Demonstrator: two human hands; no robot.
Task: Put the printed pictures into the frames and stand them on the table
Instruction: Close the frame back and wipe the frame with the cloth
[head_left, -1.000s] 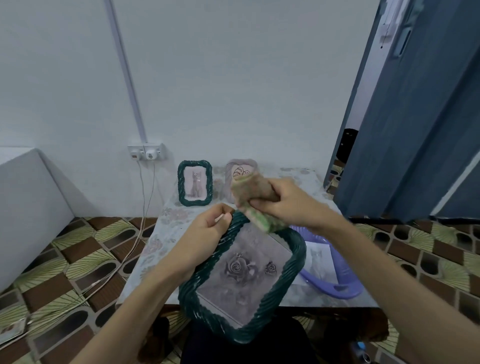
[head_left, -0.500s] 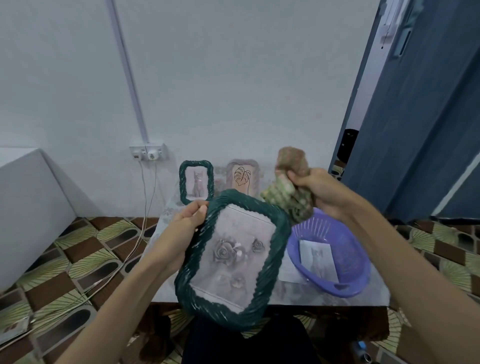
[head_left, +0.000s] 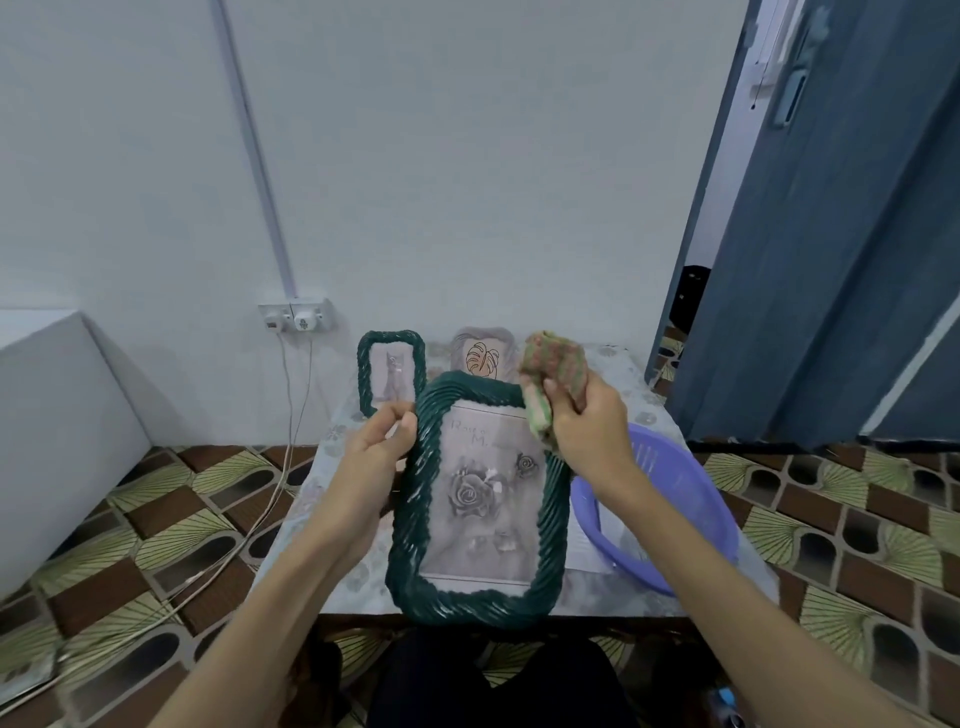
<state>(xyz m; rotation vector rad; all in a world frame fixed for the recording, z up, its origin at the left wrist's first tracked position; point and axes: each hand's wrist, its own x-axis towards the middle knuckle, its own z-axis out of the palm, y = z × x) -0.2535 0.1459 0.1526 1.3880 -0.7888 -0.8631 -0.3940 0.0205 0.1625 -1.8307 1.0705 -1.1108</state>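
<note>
Though half hidden, printed sheet (head_left: 610, 527) inside purple basket (head_left: 691, 499).

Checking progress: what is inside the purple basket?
Inside the purple basket, white printed paper shows; the right forearm covers most of it, so its picture cannot be told.

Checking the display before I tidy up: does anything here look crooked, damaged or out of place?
Nothing stands out. Two small frames stand upright at the back of the table. The left hand holds the big green frame; the right hand holds a cloth at its top corner.
</note>
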